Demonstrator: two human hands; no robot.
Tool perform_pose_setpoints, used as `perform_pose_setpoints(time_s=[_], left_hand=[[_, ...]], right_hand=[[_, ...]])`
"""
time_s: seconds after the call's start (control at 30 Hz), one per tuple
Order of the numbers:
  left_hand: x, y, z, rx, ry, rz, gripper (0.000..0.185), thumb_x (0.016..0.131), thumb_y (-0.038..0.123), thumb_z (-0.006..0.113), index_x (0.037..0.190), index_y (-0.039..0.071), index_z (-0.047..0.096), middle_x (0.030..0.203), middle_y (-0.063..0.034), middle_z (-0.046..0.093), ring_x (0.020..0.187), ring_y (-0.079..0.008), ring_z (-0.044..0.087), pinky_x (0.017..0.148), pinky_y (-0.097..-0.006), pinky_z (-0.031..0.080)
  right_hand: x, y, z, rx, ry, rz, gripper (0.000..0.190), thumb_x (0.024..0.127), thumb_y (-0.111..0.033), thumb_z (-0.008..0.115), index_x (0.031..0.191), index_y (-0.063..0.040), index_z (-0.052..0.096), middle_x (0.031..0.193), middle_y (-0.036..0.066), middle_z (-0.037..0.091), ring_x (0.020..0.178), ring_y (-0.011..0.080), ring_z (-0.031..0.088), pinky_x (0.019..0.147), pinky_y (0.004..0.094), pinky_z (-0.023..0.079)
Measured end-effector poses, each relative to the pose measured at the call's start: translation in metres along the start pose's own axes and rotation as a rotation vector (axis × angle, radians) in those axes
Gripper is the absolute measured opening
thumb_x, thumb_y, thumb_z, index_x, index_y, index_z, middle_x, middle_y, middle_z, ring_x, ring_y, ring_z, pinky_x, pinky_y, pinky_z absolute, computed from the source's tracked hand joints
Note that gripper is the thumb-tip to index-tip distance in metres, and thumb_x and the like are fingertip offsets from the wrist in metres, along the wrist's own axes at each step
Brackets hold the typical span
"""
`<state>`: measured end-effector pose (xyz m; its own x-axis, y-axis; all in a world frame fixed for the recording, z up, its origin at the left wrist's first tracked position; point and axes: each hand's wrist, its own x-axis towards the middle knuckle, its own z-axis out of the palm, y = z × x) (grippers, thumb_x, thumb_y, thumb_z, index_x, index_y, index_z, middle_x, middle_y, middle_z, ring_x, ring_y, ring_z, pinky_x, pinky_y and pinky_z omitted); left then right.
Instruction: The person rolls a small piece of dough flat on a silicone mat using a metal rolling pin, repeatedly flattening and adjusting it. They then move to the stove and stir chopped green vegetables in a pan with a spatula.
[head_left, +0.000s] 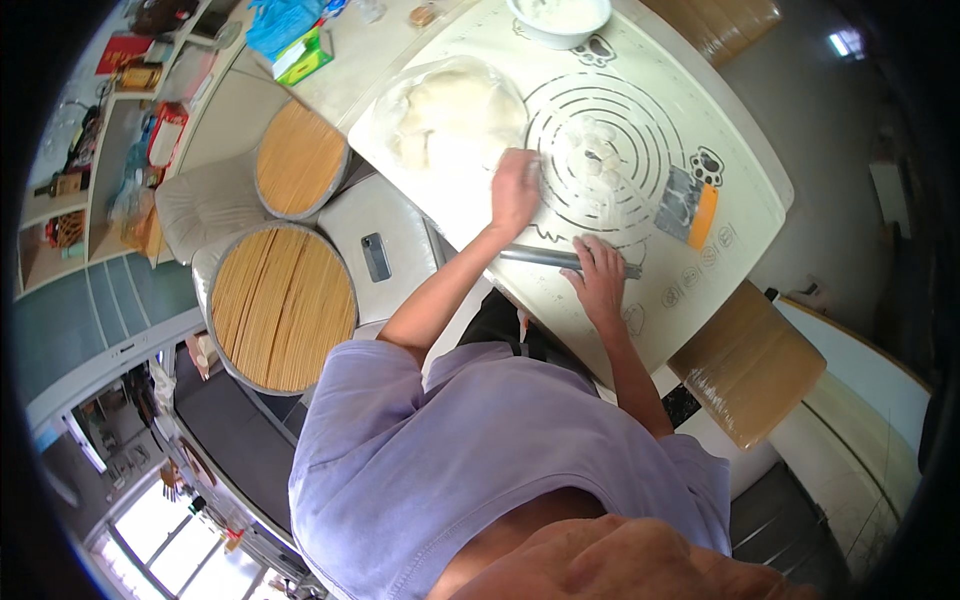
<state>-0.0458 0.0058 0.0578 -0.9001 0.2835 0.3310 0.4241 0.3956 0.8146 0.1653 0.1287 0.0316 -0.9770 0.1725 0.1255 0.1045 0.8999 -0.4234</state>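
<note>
My left hand (516, 191) is curled and blurred at the near right edge of a large mass of dough (457, 112), which lies on or under clear plastic. Whether its fingers hold anything is hidden. Under my right hand (600, 274) is a grey metal rolling pin (536, 256), gripped near its right end. Beyond both hands, several small floured dough pieces (596, 157) sit within the printed rings of a pale kneading mat (675, 112). A dough scraper (684, 204) with an orange handle lies flat to their right.
A white bowl (559, 34) of white powder stands at the mat's far edge. Far left on the table are a blue plastic bag (281, 26) and a green packet (304, 56). Round slatted stools (281, 307) and a chair with a smartphone (376, 256) flank my left; a brown seat (750, 367) my right.
</note>
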Motion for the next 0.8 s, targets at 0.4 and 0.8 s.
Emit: perform_pose_setpoints(time_s=[0.4, 0.8], left_hand=[[-0.001, 0.007, 0.1, 0.193, -0.469, -0.011, 0.021, 0.078, 0.01, 0.078, 0.095, 0.003, 0.067, 0.093, -0.0173, 0.07, 0.087, -0.0383, 0.067, 0.079, -0.0477, 0.054], [-0.032, 0.026, 0.098, 0.255, -0.804, -0.098, 0.011, 0.081, 0.004, 0.068, 0.089, 0.003, 0.076, 0.089, -0.023, 0.072, 0.086, -0.0394, 0.071, 0.08, -0.0463, 0.056]], right_hand=[[-0.001, 0.056, -0.015, 0.093, 0.097, 0.175, 0.04, 0.09, -0.025, 0.073, 0.126, -0.008, 0.064, 0.125, 0.011, 0.06, 0.117, 0.0336, 0.055, 0.101, 0.0494, 0.042], [0.093, 0.077, -0.002, -0.345, 0.165, 0.295, 0.064, 0.1, -0.039, 0.058, 0.152, -0.006, 0.044, 0.162, 0.02, 0.036, 0.152, 0.0384, 0.03, 0.125, 0.0536, 0.021]])
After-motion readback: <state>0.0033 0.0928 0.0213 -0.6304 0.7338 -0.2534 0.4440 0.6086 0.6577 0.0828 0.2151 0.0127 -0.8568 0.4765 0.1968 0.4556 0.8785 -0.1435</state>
